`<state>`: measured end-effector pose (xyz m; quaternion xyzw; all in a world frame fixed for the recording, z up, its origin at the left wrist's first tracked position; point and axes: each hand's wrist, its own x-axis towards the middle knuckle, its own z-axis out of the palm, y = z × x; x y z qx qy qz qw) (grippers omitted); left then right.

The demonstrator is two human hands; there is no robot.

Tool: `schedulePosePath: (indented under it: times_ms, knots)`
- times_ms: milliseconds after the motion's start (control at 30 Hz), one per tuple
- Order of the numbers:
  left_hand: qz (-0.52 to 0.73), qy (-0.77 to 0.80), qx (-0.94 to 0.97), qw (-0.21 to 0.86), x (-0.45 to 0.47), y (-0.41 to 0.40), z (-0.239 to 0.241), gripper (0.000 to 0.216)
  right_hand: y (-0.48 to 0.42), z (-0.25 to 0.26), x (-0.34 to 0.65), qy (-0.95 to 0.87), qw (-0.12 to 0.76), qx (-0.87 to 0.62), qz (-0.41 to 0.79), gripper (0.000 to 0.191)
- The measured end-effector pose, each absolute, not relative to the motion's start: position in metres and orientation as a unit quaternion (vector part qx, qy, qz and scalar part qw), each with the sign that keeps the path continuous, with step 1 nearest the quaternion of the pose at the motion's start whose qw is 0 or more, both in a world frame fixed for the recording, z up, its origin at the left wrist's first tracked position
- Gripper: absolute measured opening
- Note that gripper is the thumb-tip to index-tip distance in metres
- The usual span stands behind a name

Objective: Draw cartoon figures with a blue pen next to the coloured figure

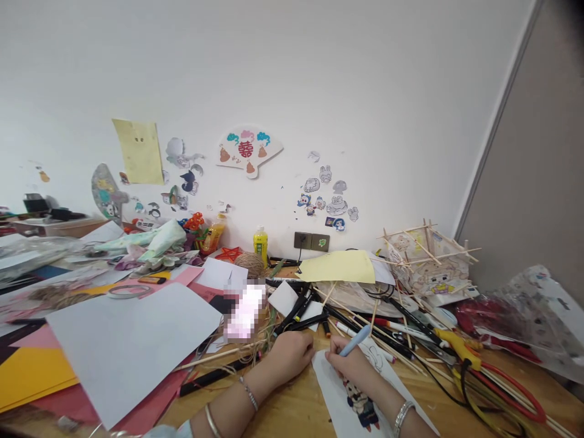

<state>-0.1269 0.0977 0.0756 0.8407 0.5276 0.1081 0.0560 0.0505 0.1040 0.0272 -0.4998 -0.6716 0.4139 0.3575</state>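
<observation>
My right hand (pixel 350 363) grips a light blue pen (pixel 356 339), its upper end slanting up to the right. That hand rests on a white sheet of paper (pixel 326 386) with a partly coloured cartoon figure (pixel 360 406) and black outlines drawn on it. The forearm covers part of the drawing. Left of the sheet, my left hand (pixel 292 354) lies on the table with its fingers curled closed. Nothing shows in it. The pen's tip is hidden by my right hand.
Black markers (pixel 294 310) and thin wooden sticks (pixel 347 310) clutter the table. At left lies a large white sheet (pixel 137 340) over coloured paper. Scissors (pixel 449 353) and a yellow-handled tool (pixel 458 348) lie at right. A yellow-labelled bottle (pixel 260 242) stands by the wall.
</observation>
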Motion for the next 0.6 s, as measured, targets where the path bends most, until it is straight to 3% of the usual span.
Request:
schedulePosePath:
  times_ms: [600]
  knots:
    - [0.117, 0.522, 0.838, 0.106, -0.1282, 0.0956, 0.0748, 0.018, 0.1030, 0.0294, 0.0509, -0.696, 0.357, -0.477, 0.401, 0.023]
